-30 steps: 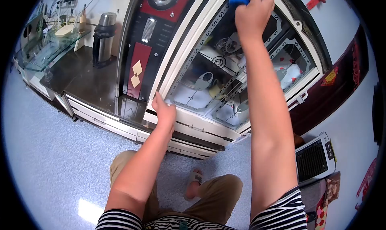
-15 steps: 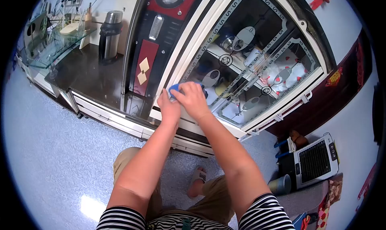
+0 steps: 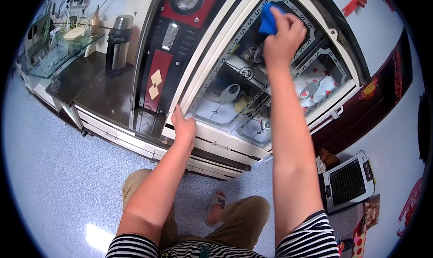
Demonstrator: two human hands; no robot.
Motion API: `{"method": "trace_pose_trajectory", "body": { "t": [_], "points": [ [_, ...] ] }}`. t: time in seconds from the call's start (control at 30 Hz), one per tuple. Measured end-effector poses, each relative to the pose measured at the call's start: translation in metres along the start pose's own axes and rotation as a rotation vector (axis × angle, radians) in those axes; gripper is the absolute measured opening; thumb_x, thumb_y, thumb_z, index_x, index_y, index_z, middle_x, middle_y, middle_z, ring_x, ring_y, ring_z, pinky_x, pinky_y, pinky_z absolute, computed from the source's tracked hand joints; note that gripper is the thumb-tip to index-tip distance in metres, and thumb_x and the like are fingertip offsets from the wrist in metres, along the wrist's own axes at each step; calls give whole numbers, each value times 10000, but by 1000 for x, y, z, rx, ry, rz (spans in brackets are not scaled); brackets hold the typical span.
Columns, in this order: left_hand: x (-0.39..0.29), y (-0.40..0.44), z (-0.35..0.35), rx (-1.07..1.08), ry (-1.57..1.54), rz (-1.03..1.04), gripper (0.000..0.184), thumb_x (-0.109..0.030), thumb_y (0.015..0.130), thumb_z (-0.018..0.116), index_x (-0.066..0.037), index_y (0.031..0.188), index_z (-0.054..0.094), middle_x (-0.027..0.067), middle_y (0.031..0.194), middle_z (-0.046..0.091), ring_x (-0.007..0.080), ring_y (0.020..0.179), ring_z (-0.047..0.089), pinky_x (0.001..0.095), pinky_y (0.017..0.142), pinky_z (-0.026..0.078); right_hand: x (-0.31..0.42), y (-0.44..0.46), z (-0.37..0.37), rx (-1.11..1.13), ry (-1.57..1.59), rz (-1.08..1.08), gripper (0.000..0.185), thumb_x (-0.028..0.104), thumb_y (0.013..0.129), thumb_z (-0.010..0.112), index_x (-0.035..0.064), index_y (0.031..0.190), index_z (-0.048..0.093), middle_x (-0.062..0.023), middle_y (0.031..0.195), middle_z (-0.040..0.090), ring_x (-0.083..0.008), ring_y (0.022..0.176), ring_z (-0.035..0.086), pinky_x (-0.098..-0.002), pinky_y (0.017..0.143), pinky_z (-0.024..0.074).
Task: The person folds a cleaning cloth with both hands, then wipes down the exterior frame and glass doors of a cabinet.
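Observation:
My right hand (image 3: 284, 39) is closed on a blue cloth (image 3: 269, 18) and presses it to the upper part of a patterned glass door (image 3: 225, 93). The door belongs to a tall display cabinet with a white frame (image 3: 207, 50). Down at the cabinet's lower left corner, my left hand (image 3: 184, 128) touches the white frame with its fingers apart and no object in it. Behind the glass are shelves with a yellowish cup (image 3: 243, 104) and a white bag with red spots (image 3: 321, 87); my right forearm hides part of the door.
A steel vacuum flask (image 3: 119, 46) stands on the dark counter (image 3: 90, 88) at left, near a glass shelf (image 3: 58, 55). A red and black panel (image 3: 158, 77) adjoins the door. White drawers (image 3: 221, 145) lie below. An air cooler (image 3: 347, 183) stands at right.
My right hand has carried the blue cloth from the door's lower left corner up to its upper part. My left hand stays near that corner, now apart from the right.

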State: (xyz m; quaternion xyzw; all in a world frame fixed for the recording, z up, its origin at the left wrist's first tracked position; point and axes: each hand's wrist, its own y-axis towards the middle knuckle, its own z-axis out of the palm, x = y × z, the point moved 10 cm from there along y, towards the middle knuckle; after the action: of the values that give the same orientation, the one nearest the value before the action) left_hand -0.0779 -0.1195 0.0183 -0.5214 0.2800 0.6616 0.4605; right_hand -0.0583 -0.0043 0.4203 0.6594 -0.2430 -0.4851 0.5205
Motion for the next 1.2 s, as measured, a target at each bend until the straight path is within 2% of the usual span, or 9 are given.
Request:
{"method": "trace_pose_trajectory", "body": {
  "t": [0.1, 0.2, 0.4, 0.53, 0.6, 0.83, 0.9, 1.0, 1.2],
  "points": [
    [4, 4, -1, 19, 3, -14, 724, 22, 873, 501, -1, 1530, 198, 171, 1515, 218, 311, 1383, 333, 325, 1128, 301, 45, -76, 2, 96, 93, -71, 541, -92, 666, 593, 204, 1103, 712, -92, 1029, 564, -312, 986, 516, -422, 864, 403],
    [4, 3, -3, 33, 43, -32, 723, -7, 874, 514, -1, 1529, 207, 181, 1527, 217, 323, 1392, 328, 334, 1136, 291, 86, -169, 3, 323, 224, -61, 319, 147, 774, 694, 242, 1079, 711, -57, 1015, 586, -287, 976, 549, -426, 849, 426],
    [20, 18, -9, 0, 102, -1, 743, 2, 864, 577, -61, 1532, 257, 153, 1488, 329, 246, 1191, 489, 319, 952, 448, 109, -265, -8, 733, 413, -150, 251, 126, 745, 623, 195, 976, 695, -27, 991, 596, -236, 980, 569, -368, 845, 433],
    [16, 8, -1, 101, -73, -128, 753, -70, 843, 504, -71, 1543, 228, 220, 1496, 309, 350, 1357, 383, 395, 1064, 377, 66, -180, -18, 489, 398, -187, 269, 49, 660, 695, 156, 907, 699, -72, 858, 627, -306, 832, 607, -421, 734, 473],
    [32, 14, 0, 74, -18, -177, 798, 15, 843, 550, -64, 1551, 191, 130, 1534, 314, 218, 1123, 521, 321, 888, 454, 25, -129, -20, 352, 207, -156, 331, -15, 677, 669, 157, 954, 726, -100, 963, 626, -308, 939, 583, -405, 844, 461],
    [41, 9, 19, 125, -113, -201, 844, 3, 838, 551, -47, 1558, 113, 138, 1539, 295, 238, 1180, 498, 323, 942, 436, -42, -28, -36, -28, 19, 72, 502, -111, 660, 593, 166, 1063, 706, -87, 1064, 564, -331, 1010, 499, -415, 921, 428],
    [41, 9, 19, 105, -100, -192, 850, 4, 837, 553, -48, 1560, 109, 135, 1530, 307, 222, 1129, 517, 318, 920, 441, -29, -57, -28, 42, 11, 105, 549, -120, 644, 562, 157, 1101, 688, -101, 1087, 556, -334, 1026, 495, -411, 946, 398],
    [37, 4, 23, 133, -69, -191, 823, -18, 842, 514, 4, 1547, 89, 239, 1570, 234, 328, 1440, 279, 364, 1146, 266, 9, -132, -22, 178, 60, 103, 521, -111, 632, 581, 147, 1072, 690, -108, 1069, 552, -332, 1017, 499, -421, 922, 390],
    [39, 5, 27, 133, -101, -161, 835, -29, 847, 520, -8, 1551, 73, 238, 1575, 226, 330, 1439, 283, 372, 1136, 282, 72, -300, -22, 575, 193, 283, 311, 59, 732, 665, 195, 1009, 703, -53, 1024, 571, -293, 992, 532, -429, 848, 414]
  ]
}}
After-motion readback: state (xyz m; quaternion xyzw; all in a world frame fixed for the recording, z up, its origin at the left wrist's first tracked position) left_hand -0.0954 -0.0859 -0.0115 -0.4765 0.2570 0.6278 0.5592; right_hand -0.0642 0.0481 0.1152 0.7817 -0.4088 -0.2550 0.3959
